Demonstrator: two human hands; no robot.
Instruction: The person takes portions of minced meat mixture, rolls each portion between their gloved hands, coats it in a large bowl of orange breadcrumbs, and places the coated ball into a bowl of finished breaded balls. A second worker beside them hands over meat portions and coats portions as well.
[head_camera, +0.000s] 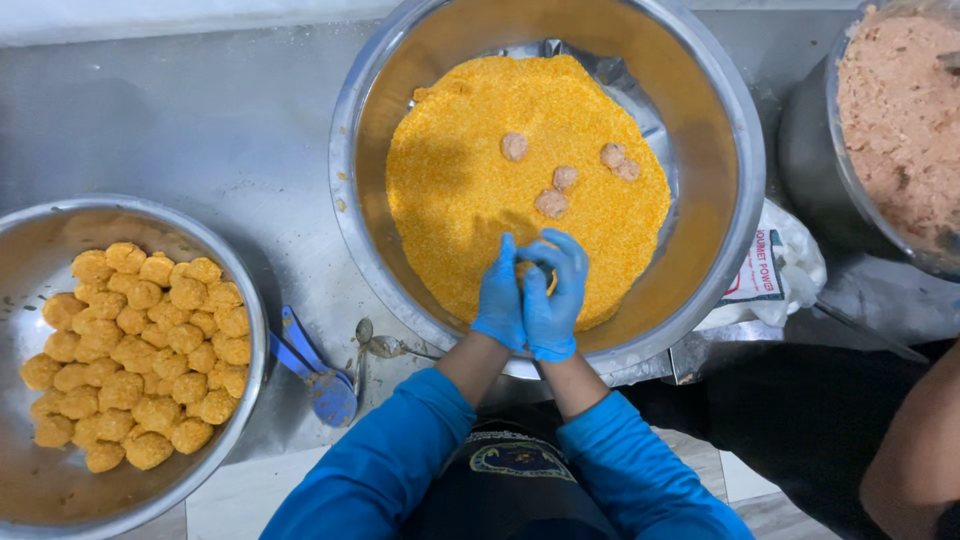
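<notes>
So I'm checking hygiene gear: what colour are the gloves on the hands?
Blue on both, the left hand and the right hand; clearest in the head view.

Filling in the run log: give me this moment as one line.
left hand: cupping ball | right hand: cupping same ball | over crumb bowl | uncoated pieces on crumbs | coated balls in left bowl

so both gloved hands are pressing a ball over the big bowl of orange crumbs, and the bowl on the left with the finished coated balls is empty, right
Not quite. The left bowl is not empty: the head view shows it holding a heap of coated balls. The rest stands: the left hand and right hand, both in blue gloves, are cupped together around a ball over the big bowl of orange crumbs.
</notes>
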